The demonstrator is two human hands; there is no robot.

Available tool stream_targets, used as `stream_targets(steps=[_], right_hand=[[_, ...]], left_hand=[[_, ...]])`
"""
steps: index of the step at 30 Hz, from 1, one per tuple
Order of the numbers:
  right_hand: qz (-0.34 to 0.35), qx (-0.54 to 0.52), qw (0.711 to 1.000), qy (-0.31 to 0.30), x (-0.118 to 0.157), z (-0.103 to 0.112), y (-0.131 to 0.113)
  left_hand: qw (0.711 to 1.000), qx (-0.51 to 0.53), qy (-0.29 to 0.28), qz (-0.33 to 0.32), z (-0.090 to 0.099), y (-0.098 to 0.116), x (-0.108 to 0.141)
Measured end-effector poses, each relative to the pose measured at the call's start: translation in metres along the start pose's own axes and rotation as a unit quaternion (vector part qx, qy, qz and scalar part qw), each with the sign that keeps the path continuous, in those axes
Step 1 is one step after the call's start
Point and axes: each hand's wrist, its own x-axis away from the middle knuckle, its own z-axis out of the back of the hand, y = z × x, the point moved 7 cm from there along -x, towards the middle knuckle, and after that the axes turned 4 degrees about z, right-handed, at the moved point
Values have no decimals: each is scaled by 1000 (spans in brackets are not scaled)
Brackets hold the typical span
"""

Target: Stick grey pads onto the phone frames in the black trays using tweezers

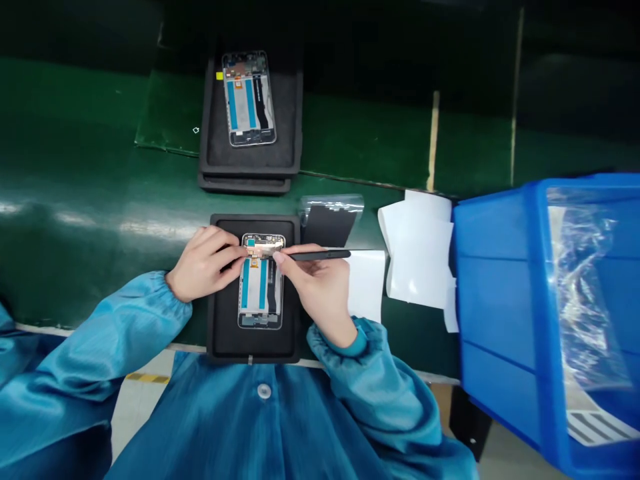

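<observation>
An opened phone [257, 293], its circuit board and two blue strips exposed, lies in a black tray [225, 337] at the table's front edge. My left hand [206, 261] is closed, with its thumb and fingertips at the phone's upper left edge. In my right hand [320, 283] is a slim black pen-like tool [320, 255], gripped between thumb and fingers. The tool's working end is hidden by the fingertips over the phone's upper right part, so I cannot tell whether it touches the board.
Further back, a second opened phone [249, 100] with a yellow tab lies on stacked black trays [287, 153]. Right of my tray are a dark sheet in clear film [330, 223] and white sheets [420, 250]. A blue bin [495, 293] with clear plastic [585, 287] stands far right.
</observation>
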Motion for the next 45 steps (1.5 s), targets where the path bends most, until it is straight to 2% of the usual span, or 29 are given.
stream_targets(steps=[7, 25, 45], right_hand=[[-21, 38, 999, 8, 0, -14, -3], [20, 86, 995, 40, 2, -14, -5], [33, 91, 995, 32, 3, -14, -1]], left_hand=[[999, 22, 23, -17, -3, -5, 1], [1000, 19, 12, -18, -5, -4, 1], [999, 15, 18, -30, -2, -1, 0]])
